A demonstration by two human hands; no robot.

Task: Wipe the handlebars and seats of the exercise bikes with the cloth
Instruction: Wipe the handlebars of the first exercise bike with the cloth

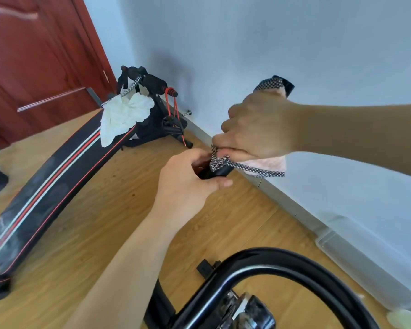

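A black handlebar grip rises slanted toward the wall, and only its far tip and a short lower stretch show. My right hand grips a pink cloth with a black-and-white checked edge wrapped around that bar. Just below it, my left hand holds the lower part of the same bar with thumb and fingers curled round it. The bike's curved black tube arcs across the bottom of the view.
A black sit-up bench with red and white stripes lies on the wooden floor at left, a white cloth draped on its far end. A red door stands behind it. The pale wall and skirting run along the right.
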